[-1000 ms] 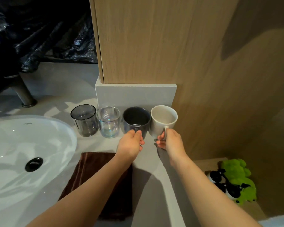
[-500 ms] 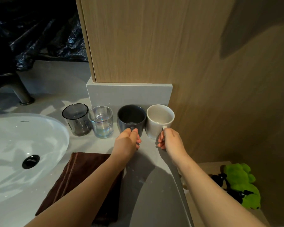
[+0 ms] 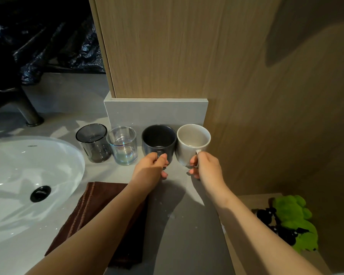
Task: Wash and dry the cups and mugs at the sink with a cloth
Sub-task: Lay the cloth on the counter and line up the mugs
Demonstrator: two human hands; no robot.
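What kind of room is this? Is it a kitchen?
Most likely a bathroom, not a kitchen: a white oval basin is set in a grey counter, a tap's foot stands behind it, and a brown cloth lies beside the basin.

Four vessels stand in a row on the countertop [image 3: 187,225], just before a low upstand [image 3: 156,112] with a tall panel [image 3: 167,46] rising above it. From left to right they are the left tumbler [image 3: 92,143], the right tumbler [image 3: 123,147], the left mug [image 3: 157,138] and the right mug [image 3: 191,143], each just beside the next. The sink [image 3: 74,153] lies left of the row, its drain [image 3: 40,193] in the bottom and the tap base [image 3: 31,116] behind it. The cloth [image 3: 91,211] lies on the countertop before the tumblers, right of the sink. The left hand [image 3: 149,169] holds the left mug's handle from the near side, the right hand [image 3: 207,167] the right mug's. A soft toy [image 3: 294,221] lies on a lower ledge [image 3: 252,199] to the right
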